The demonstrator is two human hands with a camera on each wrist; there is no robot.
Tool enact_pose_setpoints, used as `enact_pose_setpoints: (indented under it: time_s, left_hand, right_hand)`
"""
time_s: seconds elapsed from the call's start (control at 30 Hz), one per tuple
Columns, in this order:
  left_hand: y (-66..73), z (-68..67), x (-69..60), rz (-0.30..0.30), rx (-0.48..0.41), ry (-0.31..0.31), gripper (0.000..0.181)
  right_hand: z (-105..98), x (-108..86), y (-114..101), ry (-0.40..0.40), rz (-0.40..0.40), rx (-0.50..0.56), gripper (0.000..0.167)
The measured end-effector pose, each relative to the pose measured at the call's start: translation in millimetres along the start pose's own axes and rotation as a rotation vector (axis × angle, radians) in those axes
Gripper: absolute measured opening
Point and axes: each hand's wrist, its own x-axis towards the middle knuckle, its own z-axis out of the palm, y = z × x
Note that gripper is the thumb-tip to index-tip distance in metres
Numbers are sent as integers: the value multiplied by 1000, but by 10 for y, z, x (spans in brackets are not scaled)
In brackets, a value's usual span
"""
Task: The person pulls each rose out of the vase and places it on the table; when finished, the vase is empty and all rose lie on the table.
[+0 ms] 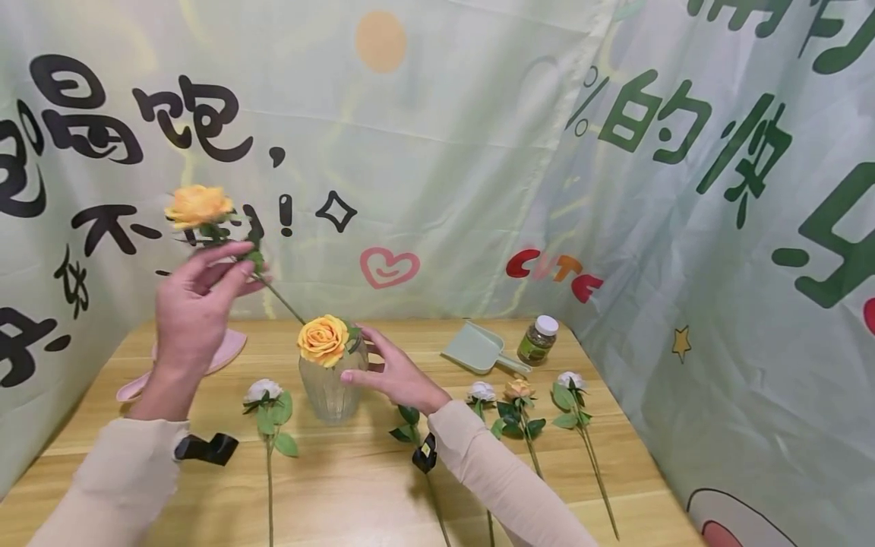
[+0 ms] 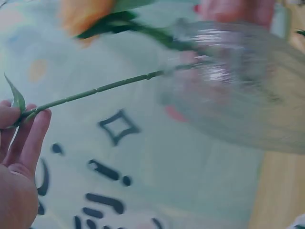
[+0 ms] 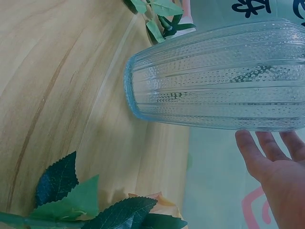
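My left hand [image 1: 194, 304] pinches the stem of a yellow-orange rose [image 1: 200, 207], raised to the left of a ribbed clear glass vase [image 1: 333, 403]. In the left wrist view the rose's stem [image 2: 95, 90] slants into the mouth of the vase. Another yellow-orange rose [image 1: 323, 341] stands in the vase, its bloom leaning over the front of the rim. My right hand [image 1: 399, 372] holds the vase from its right side, thumb in front and fingers behind. The right wrist view shows fingertips [image 3: 245, 140] against the glass wall [image 3: 214, 81].
White roses [image 1: 263, 391] lie on the wooden table, along with an orange rose [image 1: 519, 389]. Beneath my right forearm is a leafy stem [image 1: 406, 425], its bloom hidden. Farther back are a grey-green dustpan [image 1: 474, 349], a lidded jar [image 1: 538, 343] and a flat pink object [image 1: 227, 353].
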Motion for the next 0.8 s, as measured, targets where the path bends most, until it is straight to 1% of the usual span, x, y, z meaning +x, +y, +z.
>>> enact_pose_setpoints:
  time_s: [0.07, 0.13, 0.2, 0.23, 0.27, 0.3, 0.33, 0.37, 0.43, 0.53, 0.57, 0.63, 0.67, 0.73, 0.8]
  left_hand:
    - [103, -62, 49, 21, -66, 66, 27]
    - [204, -141, 80, 56, -124, 112, 30]
    - [294, -234, 86, 87, -144, 134, 32]
    - [329, -292, 76, 90, -133, 136, 32]
    - [356, -355, 57, 79, -111, 127, 33]
    - [373, -425, 31, 64, -77, 109, 32]
    - [380, -503, -2, 36, -27, 87, 32]
    - [381, -583, -48, -10, 72, 61, 31]
    - [347, -765, -147, -107, 271, -12, 31]
    - [229, -1074, -301, -257, 548, -157, 31]
    - [172, -1173, -356, -304, 616, -210, 31]
    - [20, -1366, -472, -370, 654, -298, 30]
    - [-65, -1452, -535, -394, 653, -331, 29]
    - [-243, -1599, -677, -429, 644, -379, 28]
    - [-410, -1713, -817, -472, 636, -420, 26]
  right_hand:
    - [-1, -3, 2, 0, 2, 5, 81]
    - [-1, -2, 5, -1, 0, 5, 81]
    - [0, 0, 5, 0, -2, 5, 82]
    - [1, 1, 1, 0, -3, 6, 82]
    - [3, 3, -1, 1, -4, 5, 82]
    - [4, 4, 0, 1, -2, 7, 82]
    - [5, 4, 2, 0, 1, 11, 82]
    - [5, 0, 1, -1, 5, 15, 82]
    - [1, -2, 3, 0, 10, 18, 82]
    - [-4, -1, 2, 2, 10, 17, 82]
    - [-4, 1, 0, 3, 8, 16, 82]
    - [-4, 6, -3, 5, 6, 15, 82]
    - [-3, 8, -2, 4, 5, 17, 81]
    - [0, 10, -3, 4, 6, 21, 81]
    - [3, 8, -3, 3, 10, 17, 80]
